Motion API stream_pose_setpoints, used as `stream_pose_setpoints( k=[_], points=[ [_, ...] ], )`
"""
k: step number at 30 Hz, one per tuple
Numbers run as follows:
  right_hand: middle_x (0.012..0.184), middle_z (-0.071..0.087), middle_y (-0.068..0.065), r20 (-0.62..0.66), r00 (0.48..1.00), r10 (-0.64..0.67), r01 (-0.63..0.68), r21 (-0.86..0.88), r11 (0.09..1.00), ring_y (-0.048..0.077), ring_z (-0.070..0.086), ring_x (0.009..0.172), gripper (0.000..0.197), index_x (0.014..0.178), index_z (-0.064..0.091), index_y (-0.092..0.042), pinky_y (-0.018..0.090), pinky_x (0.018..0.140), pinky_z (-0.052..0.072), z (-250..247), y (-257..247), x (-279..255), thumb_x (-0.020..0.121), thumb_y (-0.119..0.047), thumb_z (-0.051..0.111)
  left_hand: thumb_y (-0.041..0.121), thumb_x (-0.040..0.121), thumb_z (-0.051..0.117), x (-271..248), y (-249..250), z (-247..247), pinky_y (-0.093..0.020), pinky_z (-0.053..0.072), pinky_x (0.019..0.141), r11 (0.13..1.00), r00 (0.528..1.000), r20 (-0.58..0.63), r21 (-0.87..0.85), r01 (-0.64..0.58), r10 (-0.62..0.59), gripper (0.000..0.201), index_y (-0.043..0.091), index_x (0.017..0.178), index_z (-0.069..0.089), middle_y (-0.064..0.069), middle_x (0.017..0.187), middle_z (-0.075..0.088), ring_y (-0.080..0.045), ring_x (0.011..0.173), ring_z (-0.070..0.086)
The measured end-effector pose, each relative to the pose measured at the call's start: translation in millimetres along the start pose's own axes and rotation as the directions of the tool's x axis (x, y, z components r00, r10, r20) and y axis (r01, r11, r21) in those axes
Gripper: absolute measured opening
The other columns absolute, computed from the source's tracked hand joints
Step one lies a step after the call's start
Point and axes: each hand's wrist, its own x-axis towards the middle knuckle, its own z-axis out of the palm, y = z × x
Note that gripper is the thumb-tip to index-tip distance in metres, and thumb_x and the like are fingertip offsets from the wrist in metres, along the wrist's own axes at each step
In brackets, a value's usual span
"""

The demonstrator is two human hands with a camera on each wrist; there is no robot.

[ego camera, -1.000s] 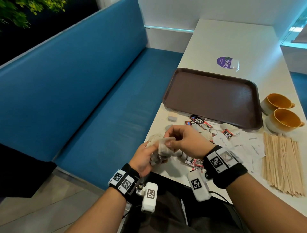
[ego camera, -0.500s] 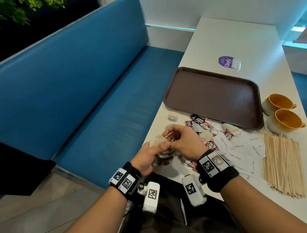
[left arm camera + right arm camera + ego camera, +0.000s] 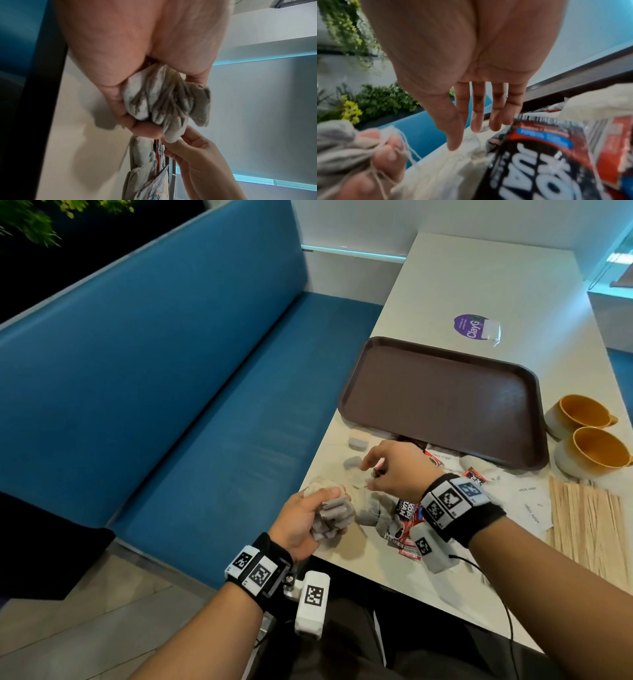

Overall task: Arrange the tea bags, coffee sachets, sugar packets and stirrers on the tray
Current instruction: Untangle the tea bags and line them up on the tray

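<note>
We've got our left hand [image 3: 301, 525] bunched around a whole fistful of tea bags [image 3: 164, 102], fingers curled tight on them at the near edge of the table [image 3: 479, 275], and that makes sense: gather the lot in one fist and they can go over in one trip, not bag by bag. Our right hand [image 3: 394, 470] reaches out over the scatter with its fingers [image 3: 477, 112] straight and slightly apart, holding nothing; the thumb tip comes down on a loose tea bag [image 3: 447, 170] lying flat on the table, likely the next one for the bunch. Strings trail from the fist, so snagging is the thing to watch, we reckon. The coffee sachets [image 3: 407, 513] lie mixed in among the loose bags under our right wrist, the sugar packets [image 3: 529, 501] sit further right, and the stirrers [image 3: 589, 518] lie in a neat flat row beside them, all of it off the tray [image 3: 442, 398]. That brown tray waits just beyond the pile with nothing on it, so the arranging proper hasn't begun. Two orange cups [image 3: 589, 436] stand at its right edge.
</note>
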Motion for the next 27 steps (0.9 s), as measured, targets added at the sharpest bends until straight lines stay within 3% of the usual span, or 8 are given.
stream_pose_setpoints(
  k=[3,7,12,15,18,22,25,27],
  points=[
    [0.103,0.061,-0.01,0.034,0.999,-0.008,0.011,-0.102,0.995,0.014,0.061,0.099,0.023,0.101,0.073,-0.027,0.025,0.081,0.045,9,-5,5,0.082,-0.014,0.075,0.032,0.089,0.069,-1,1,-1,-0.026,0.035,0.047,1.0,1.0,0.024,0.008,0.0,-0.001,0.03,0.006,0.079,0.057,-0.013,0.07,0.057,-0.023,0.056,0.048],
    [0.11,0.062,-0.004,0.054,0.998,-0.025,0.035,-0.197,0.98,0.018,0.058,0.104,0.038,0.108,0.075,-0.024,0.031,0.09,0.051,14,-7,9,0.084,0.002,0.062,0.034,0.084,0.074,-3,3,0,-0.025,0.037,0.043,1.0,1.0,0.007,0.022,0.009,-0.01,0.032,0.006,0.078,0.059,-0.016,0.071,0.057,-0.024,0.055,0.049],
    [0.096,0.067,-0.006,0.011,0.999,-0.036,0.038,-0.159,0.987,0.015,0.064,0.091,0.011,0.097,0.078,-0.025,0.028,0.084,0.052,13,-3,13,0.091,-0.019,0.071,0.024,0.092,0.066,-7,7,5,-0.024,0.043,0.044,1.0,1.0,-0.004,0.005,0.006,-0.006,0.025,0.003,0.083,0.058,-0.017,0.074,0.057,-0.024,0.057,0.051],
    [0.086,0.071,-0.006,-0.004,1.0,-0.013,0.013,-0.034,0.999,0.012,0.067,0.079,0.004,0.088,0.077,-0.026,0.026,0.075,0.054,10,-2,12,0.089,-0.029,0.076,0.022,0.095,0.062,-8,7,6,-0.026,0.045,0.048,1.0,1.0,0.011,-0.007,0.001,-0.001,0.023,0.005,0.08,0.058,-0.016,0.073,0.056,-0.024,0.057,0.049],
    [0.085,0.068,-0.014,-0.085,0.996,0.017,-0.011,0.061,0.998,0.008,0.064,0.074,0.007,0.089,0.078,-0.025,0.027,0.076,0.055,7,2,9,0.089,-0.031,0.075,0.021,0.099,0.056,-10,8,6,-0.027,0.045,0.05,1.0,0.999,0.049,-0.012,-0.014,0.014,0.025,0.004,0.082,0.052,-0.014,0.072,0.053,-0.022,0.056,0.048],
    [0.076,0.073,-0.01,-0.18,0.98,0.084,-0.032,0.277,0.96,0.012,0.07,0.069,0.006,0.085,0.077,-0.028,0.014,0.056,0.049,-7,6,-3,0.089,-0.031,0.075,0.023,0.093,0.064,-8,10,6,-0.028,0.045,0.052,0.999,1.0,0.022,-0.03,-0.012,0.012,0.024,0.002,0.086,0.055,-0.015,0.073,0.05,-0.023,0.055,0.05],
    [0.082,0.076,-0.005,-0.205,0.975,0.09,0.0,0.4,0.916,0.011,0.071,0.079,0.004,0.088,0.075,-0.022,0.022,0.07,0.052,-16,11,-10,0.091,-0.021,0.073,0.013,0.097,0.059,-9,21,16,-0.025,0.045,0.048,0.999,0.999,0.008,-0.027,-0.045,0.045,0.023,-0.009,0.102,0.064,-0.006,0.063,0.039,-0.016,0.045,0.049],
    [0.081,0.077,0.003,-0.18,0.98,0.09,0.014,0.507,0.862,0.021,0.073,0.078,0.003,0.089,0.073,-0.017,0.036,0.077,0.059,-21,12,-12,0.092,-0.017,0.072,0.009,0.098,0.058,-5,28,20,-0.026,0.042,0.05,0.997,0.997,0.036,-0.043,-0.067,0.069,0.031,-0.013,0.12,0.06,-0.003,0.06,0.029,-0.013,0.043,0.037]
  ],
)
